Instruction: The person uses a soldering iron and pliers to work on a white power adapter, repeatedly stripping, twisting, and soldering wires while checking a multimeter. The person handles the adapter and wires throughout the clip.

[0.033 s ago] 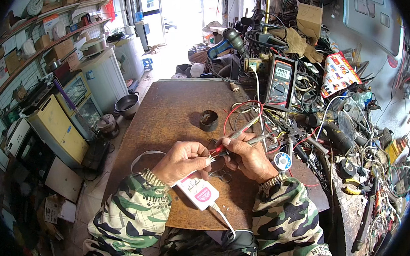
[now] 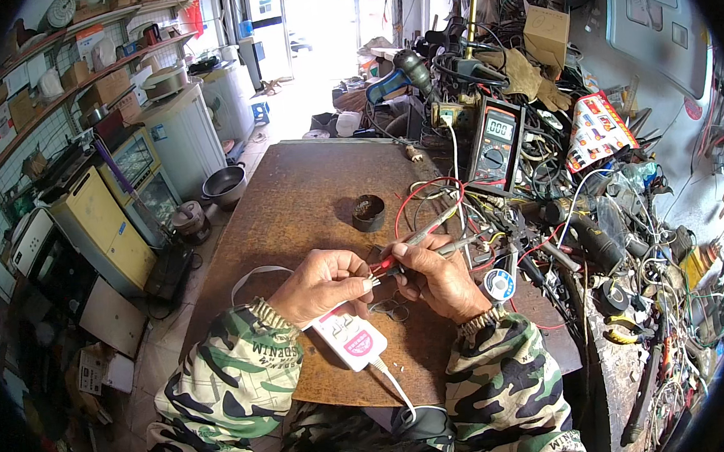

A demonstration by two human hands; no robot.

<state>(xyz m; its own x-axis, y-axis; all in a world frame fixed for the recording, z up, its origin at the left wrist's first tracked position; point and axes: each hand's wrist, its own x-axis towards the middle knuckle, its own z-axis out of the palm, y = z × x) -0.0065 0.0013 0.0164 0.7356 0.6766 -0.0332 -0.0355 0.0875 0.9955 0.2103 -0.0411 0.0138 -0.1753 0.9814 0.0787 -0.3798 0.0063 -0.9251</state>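
My left hand (image 2: 322, 284) is closed in a pinch on the bared ends of a white cable (image 2: 251, 279), which loops out beside the wrist. Held together in my right hand (image 2: 441, 281) are two multimeter probes (image 2: 435, 224), one tip red, one dark. Their tips point at the wire ends; contact is too small to tell. Below my hands a flat white box (image 2: 352, 337) with a pink label lies on the wooden table (image 2: 291, 189), a white cord leaving its near end. A multimeter (image 2: 496, 145) with a lit display stands tilted at the right.
A small round dark tin (image 2: 369, 213) stands beyond my hands. By my right wrist is a solder spool (image 2: 499, 284). Tangled cables, tools and a soft glove (image 2: 529, 77) crowd the right side. A pot (image 2: 224, 184) and cabinets (image 2: 107, 229) stand left of the table.
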